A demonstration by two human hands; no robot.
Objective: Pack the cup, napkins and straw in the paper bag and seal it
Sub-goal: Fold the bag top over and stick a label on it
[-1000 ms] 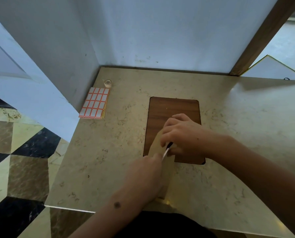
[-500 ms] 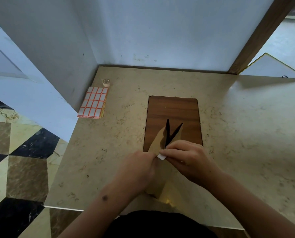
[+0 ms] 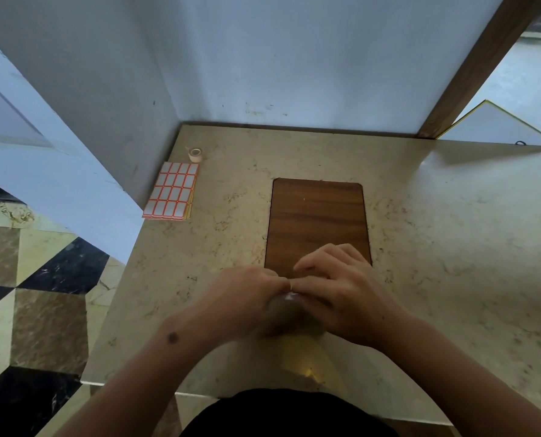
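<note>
The brown paper bag (image 3: 294,320) stands near the table's front edge, mostly covered by my hands and blurred. My left hand (image 3: 244,301) and my right hand (image 3: 338,291) meet at the bag's folded top, fingertips touching. A small white sticker (image 3: 291,296) shows on the top of the bag between my fingers. The cup, napkins and straw are not visible.
A sheet of orange-bordered white labels (image 3: 171,192) lies at the table's left edge, with a small roll of tape (image 3: 195,153) just behind it. A dark wooden inlay (image 3: 316,216) sits in the marble table (image 3: 452,247). Walls stand behind and to the left.
The bag's open top, seen gaping half a second ago, is now folded down under my hands. Both hands came together over the top with the white sticker.
</note>
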